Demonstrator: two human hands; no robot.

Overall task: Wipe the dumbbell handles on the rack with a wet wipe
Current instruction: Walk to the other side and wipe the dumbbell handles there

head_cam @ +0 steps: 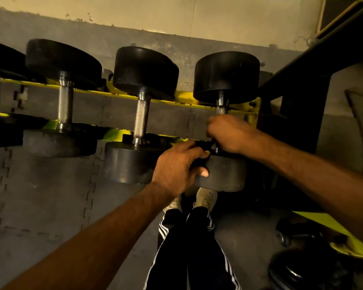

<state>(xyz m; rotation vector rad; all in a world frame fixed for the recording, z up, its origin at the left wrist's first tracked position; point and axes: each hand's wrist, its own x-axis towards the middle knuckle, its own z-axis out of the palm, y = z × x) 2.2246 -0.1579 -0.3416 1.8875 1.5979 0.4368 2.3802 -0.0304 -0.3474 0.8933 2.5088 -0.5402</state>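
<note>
**Yellow rack, both hands on one dumbbell**

The rack (pixel 182 97) carries a row of black weights. At its right end, the right hand (pixel 228 132) is curled round a dumbbell (pixel 226 74) by its steel handle (pixel 220 108). The left hand (pixel 176 166) grips the near head.

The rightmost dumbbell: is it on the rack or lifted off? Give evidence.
On it, apparently: the rightmost dumbbell spans the yellow rails like its neighbours, though left hand and right hand grip it.
</note>
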